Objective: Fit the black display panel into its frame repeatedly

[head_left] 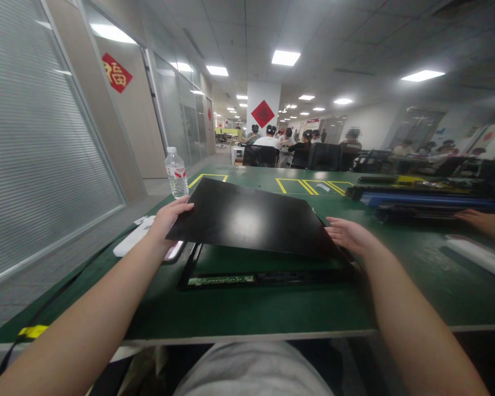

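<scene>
A thin black flat panel point(247, 220), glossy with a ceiling light mirrored in it, is held tilted above the green table. My left hand point(171, 220) grips its left edge, thumb on top and the other fingers mostly hidden underneath. At the right edge, my right hand point(350, 235) has its fingertips against the panel; blur hides how firm that hold is. Under the panel, a black rectangular frame point(297, 276) lies on the table, with a green circuit board strip point(220, 280) along its near side. The panel covers much of the frame.
A water bottle point(176, 173) stands behind my left hand, near a white object point(134, 237) and a phone-like object point(174, 252). Dark and blue long parts point(416, 201) lie right, beside another person's hand point(484, 223) and a white bar point(478, 256). Yellow tape point(315, 187) marks the table's far side.
</scene>
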`<state>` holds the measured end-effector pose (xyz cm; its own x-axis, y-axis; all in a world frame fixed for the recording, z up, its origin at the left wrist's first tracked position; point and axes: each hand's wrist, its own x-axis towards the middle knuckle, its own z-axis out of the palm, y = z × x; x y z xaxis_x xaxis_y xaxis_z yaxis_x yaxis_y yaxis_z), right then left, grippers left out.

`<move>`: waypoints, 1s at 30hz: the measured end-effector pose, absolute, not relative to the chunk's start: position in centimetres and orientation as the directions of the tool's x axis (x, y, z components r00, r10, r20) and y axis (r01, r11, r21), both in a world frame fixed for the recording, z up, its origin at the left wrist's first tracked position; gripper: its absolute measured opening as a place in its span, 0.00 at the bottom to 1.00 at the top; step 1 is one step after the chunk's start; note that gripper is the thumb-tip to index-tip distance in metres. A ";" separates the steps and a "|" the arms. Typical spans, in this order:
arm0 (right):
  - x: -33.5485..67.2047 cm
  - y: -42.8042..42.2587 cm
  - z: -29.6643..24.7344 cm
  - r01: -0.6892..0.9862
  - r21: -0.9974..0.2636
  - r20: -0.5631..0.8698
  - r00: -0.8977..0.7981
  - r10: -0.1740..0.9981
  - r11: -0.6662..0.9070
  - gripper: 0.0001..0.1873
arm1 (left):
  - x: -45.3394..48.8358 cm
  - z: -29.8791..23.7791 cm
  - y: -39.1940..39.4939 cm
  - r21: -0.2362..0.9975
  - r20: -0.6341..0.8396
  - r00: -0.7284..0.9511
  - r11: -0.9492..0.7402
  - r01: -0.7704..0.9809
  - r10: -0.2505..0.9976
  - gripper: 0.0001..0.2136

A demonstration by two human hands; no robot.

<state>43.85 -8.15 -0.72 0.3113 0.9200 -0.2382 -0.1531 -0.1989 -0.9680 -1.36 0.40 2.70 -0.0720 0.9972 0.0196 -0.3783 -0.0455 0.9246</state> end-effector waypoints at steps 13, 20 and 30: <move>43.1 -8.0 -0.9 0.003 -0.983 -0.148 0.578 0.803 -0.183 0.26 | -0.3 2.1 -0.3 0.963 -0.051 -0.113 0.019 -0.268 0.992 0.20; 42.7 -8.1 -0.7 0.081 -0.963 -0.161 0.594 0.788 -0.257 0.16 | -0.5 1.7 0.1 0.976 -0.069 -0.093 0.047 -0.213 0.993 0.21; 43.6 -7.6 -1.1 0.171 -0.955 -0.095 0.603 0.792 -0.244 0.12 | -0.5 1.6 0.2 0.972 -0.051 -0.069 0.033 -0.234 0.996 0.13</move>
<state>43.57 -7.56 -1.09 0.6025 0.7925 -0.0945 0.1711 -0.2439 -0.9546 -0.52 0.22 1.57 -0.0687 0.9963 -0.0507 -0.2336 0.0334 0.9718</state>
